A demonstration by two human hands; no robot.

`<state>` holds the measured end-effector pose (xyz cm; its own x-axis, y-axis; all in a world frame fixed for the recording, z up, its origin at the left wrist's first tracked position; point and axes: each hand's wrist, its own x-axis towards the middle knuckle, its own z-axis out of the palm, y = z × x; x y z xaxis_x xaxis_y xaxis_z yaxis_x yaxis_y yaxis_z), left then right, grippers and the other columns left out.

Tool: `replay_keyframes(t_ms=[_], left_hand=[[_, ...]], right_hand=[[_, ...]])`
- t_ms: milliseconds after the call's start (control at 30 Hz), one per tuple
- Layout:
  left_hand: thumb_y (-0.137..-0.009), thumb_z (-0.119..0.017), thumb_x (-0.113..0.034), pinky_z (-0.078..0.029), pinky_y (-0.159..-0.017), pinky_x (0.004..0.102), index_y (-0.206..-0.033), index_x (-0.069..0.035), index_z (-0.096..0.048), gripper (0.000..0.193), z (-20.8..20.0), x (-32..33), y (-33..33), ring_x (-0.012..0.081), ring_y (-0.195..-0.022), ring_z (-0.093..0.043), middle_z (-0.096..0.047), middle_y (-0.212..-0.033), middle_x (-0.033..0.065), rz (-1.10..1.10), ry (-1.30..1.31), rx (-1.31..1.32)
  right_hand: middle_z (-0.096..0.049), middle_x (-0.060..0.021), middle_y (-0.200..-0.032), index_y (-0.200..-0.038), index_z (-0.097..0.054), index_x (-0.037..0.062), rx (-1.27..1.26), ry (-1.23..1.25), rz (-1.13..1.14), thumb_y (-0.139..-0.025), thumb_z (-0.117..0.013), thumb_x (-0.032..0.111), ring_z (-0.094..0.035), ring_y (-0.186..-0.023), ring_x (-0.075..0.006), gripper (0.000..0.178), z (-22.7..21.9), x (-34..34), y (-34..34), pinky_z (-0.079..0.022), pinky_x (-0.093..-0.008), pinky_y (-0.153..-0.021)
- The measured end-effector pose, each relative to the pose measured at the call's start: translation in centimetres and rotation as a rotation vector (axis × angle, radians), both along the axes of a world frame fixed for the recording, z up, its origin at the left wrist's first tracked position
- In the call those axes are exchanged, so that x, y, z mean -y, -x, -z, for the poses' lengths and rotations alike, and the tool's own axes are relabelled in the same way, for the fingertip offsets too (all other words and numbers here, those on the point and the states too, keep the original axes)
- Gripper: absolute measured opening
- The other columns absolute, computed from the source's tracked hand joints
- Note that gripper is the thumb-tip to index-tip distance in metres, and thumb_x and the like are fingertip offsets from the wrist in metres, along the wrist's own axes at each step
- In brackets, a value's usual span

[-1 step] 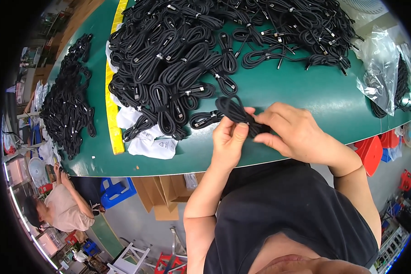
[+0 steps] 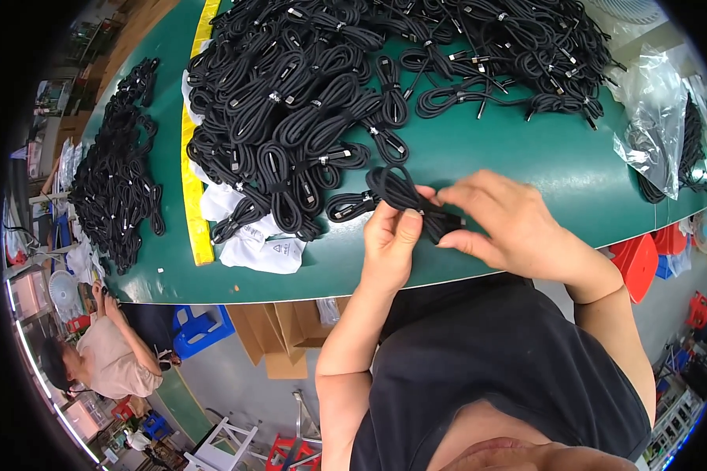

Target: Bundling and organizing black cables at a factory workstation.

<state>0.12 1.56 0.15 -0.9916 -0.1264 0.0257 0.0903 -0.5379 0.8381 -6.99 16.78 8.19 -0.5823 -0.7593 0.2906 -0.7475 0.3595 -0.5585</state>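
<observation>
Looked down first on a green table (image 2: 542, 157), stretching broadly across the view. Found on it a great heap of black cables (image 2: 330, 125), mostly looped into bundles, with silver plugs (image 2: 324, 159) poking out here and there. Noticed a smaller dark pile (image 2: 118, 173) farther left, beyond a yellow strip (image 2: 188, 165), and a clear plastic bag (image 2: 656, 118) over at the right. Saw white bags (image 2: 263, 253) partly under the near left side of the heap. Came next to the right hand (image 2: 501, 213), held half spread, with thumb and fingers parted around one end of a coiled cable (image 2: 395, 188); could not tell whether touching it or just beside it. Saw the left hand (image 2: 389, 239) closed around the middle of that same coil, with the thumb laid on top, holding it up over the near side of the table, loops toward the heap. Spotted last a small bundle (image 2: 349, 206) lying on the table just left of the held loops. Judged the step in hand as dressing the coil at its middle and end, left steadying, right working. Judged as called for next: a light pinch of the right fingertips on that end, without loosening the left grip or spilling the loops.
</observation>
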Motion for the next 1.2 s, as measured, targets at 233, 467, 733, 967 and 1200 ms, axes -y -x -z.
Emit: replay_keyframes(t_ms=[233,467,733,967,1200], left_hand=[[-0.090,-0.044,-0.042,-0.048,-0.058,0.0278,-0.104,0.001,-0.047,0.046,-0.9,1.1,-0.6,0.0207,-0.065,-0.059,-0.057,-0.081,0.0143,0.411,-0.296,0.137],[-0.085,-0.060,-0.027,-0.044,-0.055,0.0214,-0.130,-0.001,-0.036,0.057,-0.4,0.9,-1.4,0.0132,-0.071,-0.056,-0.053,-0.096,0.0096,0.195,0.129,0.055],[-0.085,-0.055,-0.002,-0.044,-0.047,0.0240,-0.116,0.004,-0.050,0.032,0.1,1.8,-2.0,0.0152,-0.056,-0.055,-0.055,-0.090,0.0102,0.057,0.089,0.070],[-0.087,-0.055,-0.018,-0.045,-0.068,0.0261,-0.118,0.001,-0.045,0.037,0.2,0.1,-0.6,0.0160,-0.081,-0.056,-0.058,-0.099,0.0102,-0.088,-0.656,0.091],[-0.087,-0.056,-0.019,-0.047,-0.075,0.0296,-0.116,0.000,-0.047,0.035,0.5,0.8,-1.4,0.0183,-0.090,-0.057,-0.056,-0.107,0.0123,-0.076,-0.415,0.076]], right_hand=[[-0.051,-0.0132,-0.110,-0.113,-0.053,0.0049,-0.048,0.103,-0.047,-0.072,-0.067,0.014,-0.054,-0.090,-0.0291,0.044,-0.8,0.3,2.2,-0.049,-0.0348,-0.070],[-0.060,-0.0110,-0.079,-0.105,-0.059,0.0016,0.312,0.209,-0.001,-0.079,-0.062,0.010,-0.059,-0.068,-0.0249,0.028,0.5,0.2,2.6,-0.048,-0.0313,-0.059],[-0.058,-0.0070,-0.080,-0.099,-0.064,-0.0003,0.830,0.281,0.009,-0.082,-0.061,0.011,-0.052,-0.070,-0.0127,0.021,1.0,-0.8,3.5,-0.042,-0.0238,-0.060],[-0.056,-0.0072,-0.100,-0.098,-0.065,0.0057,0.313,0.283,-0.193,-0.071,-0.067,0.001,-0.053,-0.089,-0.0247,0.028,2.7,0.3,0.9,-0.047,-0.0311,-0.076],[-0.055,-0.0117,-0.094,-0.100,-0.060,0.0021,0.167,0.269,-0.044,-0.069,-0.068,0.003,-0.053,-0.085,-0.0287,0.032,2.1,0.5,-0.7,-0.048,-0.0350,-0.067]])
